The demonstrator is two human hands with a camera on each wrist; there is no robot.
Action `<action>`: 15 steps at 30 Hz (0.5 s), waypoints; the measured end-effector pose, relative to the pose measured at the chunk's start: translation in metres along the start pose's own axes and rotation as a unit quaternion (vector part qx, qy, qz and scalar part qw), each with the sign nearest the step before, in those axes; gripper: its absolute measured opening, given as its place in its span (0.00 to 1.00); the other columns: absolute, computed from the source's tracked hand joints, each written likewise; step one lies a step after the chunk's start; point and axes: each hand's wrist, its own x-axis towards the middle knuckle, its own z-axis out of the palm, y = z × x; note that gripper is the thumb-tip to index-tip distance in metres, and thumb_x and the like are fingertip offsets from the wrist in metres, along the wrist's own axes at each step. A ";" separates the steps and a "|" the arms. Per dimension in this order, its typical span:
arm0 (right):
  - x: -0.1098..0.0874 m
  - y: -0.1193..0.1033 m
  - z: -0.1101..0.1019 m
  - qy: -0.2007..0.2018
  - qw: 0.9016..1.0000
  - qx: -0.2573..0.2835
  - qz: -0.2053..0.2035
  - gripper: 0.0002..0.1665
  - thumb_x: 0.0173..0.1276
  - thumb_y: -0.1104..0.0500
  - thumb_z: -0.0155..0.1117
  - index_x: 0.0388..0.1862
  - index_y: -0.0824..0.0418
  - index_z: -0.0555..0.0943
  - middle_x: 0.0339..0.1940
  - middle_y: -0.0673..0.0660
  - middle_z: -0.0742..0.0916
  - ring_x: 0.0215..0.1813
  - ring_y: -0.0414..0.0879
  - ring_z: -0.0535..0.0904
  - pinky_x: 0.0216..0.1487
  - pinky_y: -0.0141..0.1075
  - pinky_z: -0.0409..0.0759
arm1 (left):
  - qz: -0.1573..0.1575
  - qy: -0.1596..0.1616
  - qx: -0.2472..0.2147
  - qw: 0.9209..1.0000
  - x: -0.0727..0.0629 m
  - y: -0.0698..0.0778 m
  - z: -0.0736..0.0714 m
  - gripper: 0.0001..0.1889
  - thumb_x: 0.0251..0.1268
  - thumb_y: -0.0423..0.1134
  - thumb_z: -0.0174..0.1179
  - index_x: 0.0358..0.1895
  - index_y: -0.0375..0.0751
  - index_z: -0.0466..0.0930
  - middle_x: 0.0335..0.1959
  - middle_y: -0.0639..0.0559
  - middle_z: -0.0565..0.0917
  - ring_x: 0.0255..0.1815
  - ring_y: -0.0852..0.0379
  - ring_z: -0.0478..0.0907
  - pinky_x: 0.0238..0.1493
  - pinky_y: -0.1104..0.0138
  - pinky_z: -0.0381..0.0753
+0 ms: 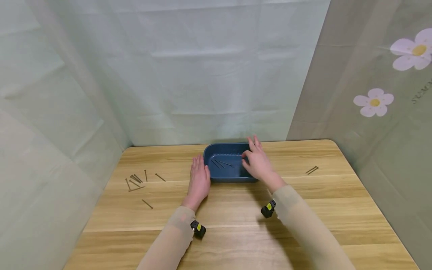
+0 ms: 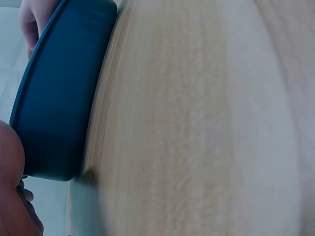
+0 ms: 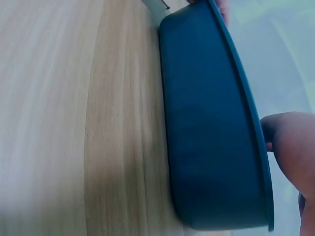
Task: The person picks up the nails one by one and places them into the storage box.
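Note:
A dark blue rectangular tray (image 1: 233,179) stands near the table's back edge. Three thin dark nails (image 1: 224,163) lie on its floor, left of the middle. My left hand (image 1: 200,180) rests along the tray's left wall, fingers straight. Over the right end of the tray reaches my right hand (image 1: 259,163), its thumb and index finger bent towards each other with a small gap, the other fingers extended past the back rim. Nothing shows between those fingertips. Both wrist views show mainly the tray's outer front wall (image 2: 64,93), with little of the fingers.
Several loose nails (image 1: 136,179) are scattered on the left of the wooden table (image 1: 233,217); one nail (image 1: 147,204) lies nearer the front. Two nails (image 1: 312,170) lie side by side on the right. A hanging cloth (image 1: 202,82) backs the table.

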 end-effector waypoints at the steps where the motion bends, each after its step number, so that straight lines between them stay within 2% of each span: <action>1: -0.001 0.002 -0.001 0.008 1.000 0.002 -0.003 0.08 0.77 0.58 0.69 0.46 0.63 0.89 0.86 0.72 0.60 0.88 0.68 0.45 0.85 0.57 0.48 | 0.001 0.000 -0.001 1.000 0.000 0.000 0.000 0.29 0.89 0.38 0.42 0.81 0.21 0.55 0.84 0.28 0.57 0.87 0.35 0.46 0.84 0.43 0.47; 7: -0.010 0.020 -0.012 0.048 0.999 0.020 -0.005 0.07 0.76 0.61 0.68 0.44 0.64 0.89 0.85 0.73 0.63 0.88 0.68 0.45 0.85 0.58 0.49 | -0.003 -0.007 0.000 1.000 0.000 0.001 0.001 0.30 0.89 0.38 0.42 0.82 0.21 0.54 0.84 0.28 0.56 0.88 0.35 0.45 0.85 0.44 0.46; 15: -0.023 0.059 -0.028 0.146 0.988 0.045 0.013 0.04 0.71 0.65 0.68 0.38 0.66 0.88 0.80 0.77 0.69 0.84 0.75 0.53 0.81 0.65 0.57 | -0.005 -0.007 -0.004 1.000 0.002 -0.003 0.000 0.30 0.89 0.38 0.41 0.82 0.21 0.53 0.85 0.28 0.55 0.88 0.34 0.45 0.85 0.44 0.45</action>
